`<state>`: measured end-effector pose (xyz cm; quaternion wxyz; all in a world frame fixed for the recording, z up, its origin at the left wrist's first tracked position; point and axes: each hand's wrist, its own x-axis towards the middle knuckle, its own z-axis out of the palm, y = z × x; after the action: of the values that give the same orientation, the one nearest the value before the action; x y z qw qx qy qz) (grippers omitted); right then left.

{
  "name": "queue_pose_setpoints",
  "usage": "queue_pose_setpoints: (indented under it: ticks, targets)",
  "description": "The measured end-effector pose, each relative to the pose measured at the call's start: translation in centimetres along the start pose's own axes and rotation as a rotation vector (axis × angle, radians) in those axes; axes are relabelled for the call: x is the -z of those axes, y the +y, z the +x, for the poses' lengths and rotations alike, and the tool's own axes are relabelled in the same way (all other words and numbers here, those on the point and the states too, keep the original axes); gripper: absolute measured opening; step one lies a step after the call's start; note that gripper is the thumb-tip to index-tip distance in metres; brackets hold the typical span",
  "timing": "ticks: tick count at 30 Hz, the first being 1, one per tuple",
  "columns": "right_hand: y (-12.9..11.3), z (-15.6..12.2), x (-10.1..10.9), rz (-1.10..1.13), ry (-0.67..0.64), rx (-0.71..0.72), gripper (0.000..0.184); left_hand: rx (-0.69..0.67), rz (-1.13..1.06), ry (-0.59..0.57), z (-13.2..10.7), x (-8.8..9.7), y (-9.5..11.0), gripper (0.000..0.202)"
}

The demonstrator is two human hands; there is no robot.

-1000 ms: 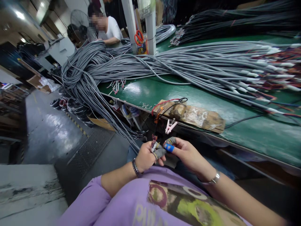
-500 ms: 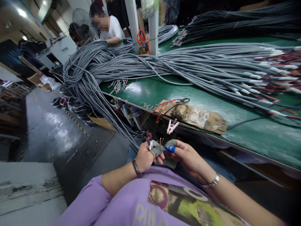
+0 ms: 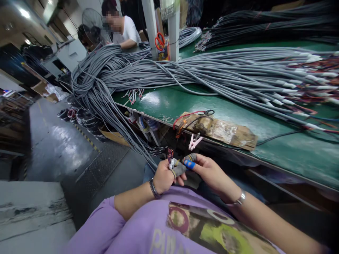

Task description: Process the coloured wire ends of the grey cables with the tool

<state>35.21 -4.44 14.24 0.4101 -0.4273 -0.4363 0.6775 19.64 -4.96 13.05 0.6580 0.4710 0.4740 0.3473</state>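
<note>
My left hand point(image 3: 169, 173), with grey finger covers, is closed around the stripped end of a grey cable. White sleeve pieces and a tuft of dark red and purple wires point(image 3: 170, 153) stick up beside its thumb. Close against it, my right hand point(image 3: 202, 169) pinches thin wires at the fingertips. It wears a grey finger cover and blue tape on the thumb. The wires between the fingers are mostly hidden. Grey cables point(image 3: 137, 144) hang from the bench down toward my left hand. A pink clip point(image 3: 195, 141) sits at the bench edge just above my hands.
On the green bench point(image 3: 159, 102) lies a large bundle of grey cables point(image 3: 185, 76) with white-sleeved ends. A taped wooden block point(image 3: 225, 132) rests on its front edge. Dark cables point(image 3: 265, 30) lie behind. Orange-handled scissors point(image 3: 159, 41) hang at a post. Another person point(image 3: 129, 33) works beyond.
My right hand has shifted slightly up and left, closer to my left hand. The green and orange wire tips that stood between the hands are now hardly visible.
</note>
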Motion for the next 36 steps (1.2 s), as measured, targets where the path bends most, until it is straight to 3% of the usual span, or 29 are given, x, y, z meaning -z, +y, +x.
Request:
queue_pose_setpoints:
  ticks: [4, 11, 15, 20, 24, 27, 32, 36]
  targets:
    - [0.2, -0.2, -0.6, 0.099, 0.020, -0.022, 0.038, -0.051, -0.015, 0.046, 0.1, -0.1, -0.3, 0.037]
    - [1.0, 0.0, -0.3, 0.086, 0.122, 0.023, 0.036, 0.030, 0.077, -0.057, 0.2, 0.0, 0.8, 0.037]
    - [1.2, 0.0, -0.6, 0.109, 0.154, 0.038, 0.035, 0.020, 0.062, -0.015, 0.1, 0.0, 0.9, 0.037]
    - [0.9, -0.3, -1.5, 0.231, 0.072, 0.031, 0.031, -0.059, -0.022, 0.111, 0.3, -0.3, -0.2, 0.037]
    - [0.6, -0.2, -1.7, 0.306, 0.002, 0.026, 0.028, -0.074, -0.081, 0.123, 0.5, -0.4, -0.8, 0.038]
    - [0.8, 0.0, -1.1, 0.267, 0.015, -0.002, 0.031, -0.076, -0.085, 0.112, 0.4, -0.4, -0.8, 0.037]
    - [2.1, 0.6, 1.2, 0.286, 0.185, 0.027, 0.045, -0.097, -0.142, 0.129, 0.4, -0.2, -0.7, 0.035]
    - [2.4, 1.7, 2.9, 0.395, 0.181, -0.028, 0.051, -0.098, -0.185, 0.099, 0.7, -0.4, -0.2, 0.036]
